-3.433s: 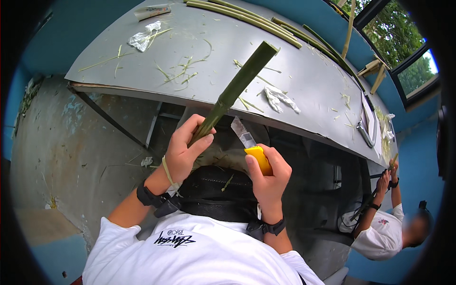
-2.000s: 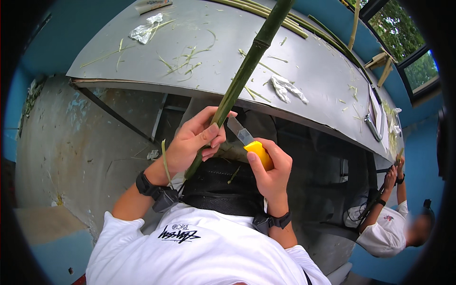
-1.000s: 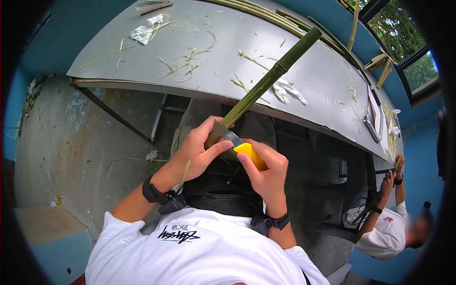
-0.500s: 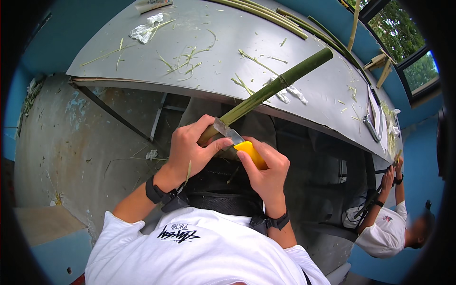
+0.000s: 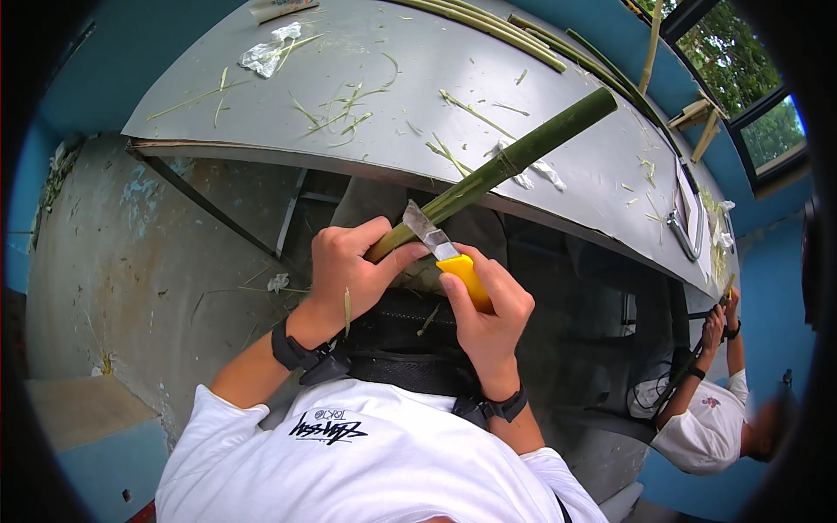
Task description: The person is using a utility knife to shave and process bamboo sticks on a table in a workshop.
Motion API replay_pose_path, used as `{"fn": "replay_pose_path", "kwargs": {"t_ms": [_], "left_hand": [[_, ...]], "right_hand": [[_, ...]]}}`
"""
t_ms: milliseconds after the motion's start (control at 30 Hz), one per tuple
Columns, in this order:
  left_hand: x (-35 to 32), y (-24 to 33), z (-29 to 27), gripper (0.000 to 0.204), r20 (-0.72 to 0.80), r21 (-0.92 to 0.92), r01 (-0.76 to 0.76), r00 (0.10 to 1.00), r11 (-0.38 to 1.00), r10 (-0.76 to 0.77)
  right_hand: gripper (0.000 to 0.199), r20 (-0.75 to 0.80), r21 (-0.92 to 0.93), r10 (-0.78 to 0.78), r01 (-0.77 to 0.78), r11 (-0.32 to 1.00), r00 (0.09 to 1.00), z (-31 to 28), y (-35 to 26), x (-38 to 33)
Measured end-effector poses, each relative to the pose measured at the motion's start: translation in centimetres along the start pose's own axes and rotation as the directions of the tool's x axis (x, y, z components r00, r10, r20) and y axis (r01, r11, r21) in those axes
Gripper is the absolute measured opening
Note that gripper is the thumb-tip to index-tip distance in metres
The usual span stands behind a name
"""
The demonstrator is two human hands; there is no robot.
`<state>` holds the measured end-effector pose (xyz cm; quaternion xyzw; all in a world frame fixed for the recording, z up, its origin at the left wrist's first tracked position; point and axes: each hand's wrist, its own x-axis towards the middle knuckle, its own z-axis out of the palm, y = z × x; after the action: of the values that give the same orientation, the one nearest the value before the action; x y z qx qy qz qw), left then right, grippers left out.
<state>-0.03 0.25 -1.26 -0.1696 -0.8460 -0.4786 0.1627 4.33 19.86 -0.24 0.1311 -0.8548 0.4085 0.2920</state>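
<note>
My left hand grips the near end of a long green bamboo stalk, which slants up to the right across the edge of a grey metal table. My right hand holds a knife with a yellow handle. Its blade lies against the stalk just beside my left thumb. Both hands are in front of my chest, below the table's edge.
Green shavings and white scraps lie scattered on the table. Several long bamboo strips rest along its far side. Another person in a white shirt works at the table's right end. A concrete floor shows at left.
The stalk has swung from steeply upright down to a lower slant toward the right. The knife blade has come against the stalk near my left hand.
</note>
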Motion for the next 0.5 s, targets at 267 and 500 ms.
{"fn": "replay_pose_path", "kwargs": {"t_ms": [267, 500], "left_hand": [[-0.5, -1.1, -0.3, 0.033, 0.226, -0.399, 0.263, 0.957, 0.878, -0.183], [-0.2, -0.5, -0.4, 0.027, 0.326, -0.6, 0.346, 0.929, 0.721, -0.175]], "right_hand": [[0.029, 0.061, 0.05, 0.041, -0.045, 0.998, 0.997, -0.7, 1.0, 0.0], [0.028, 0.135, 0.066, 0.064, -0.073, 0.995, 0.989, -0.6, 0.6, 0.1]]}}
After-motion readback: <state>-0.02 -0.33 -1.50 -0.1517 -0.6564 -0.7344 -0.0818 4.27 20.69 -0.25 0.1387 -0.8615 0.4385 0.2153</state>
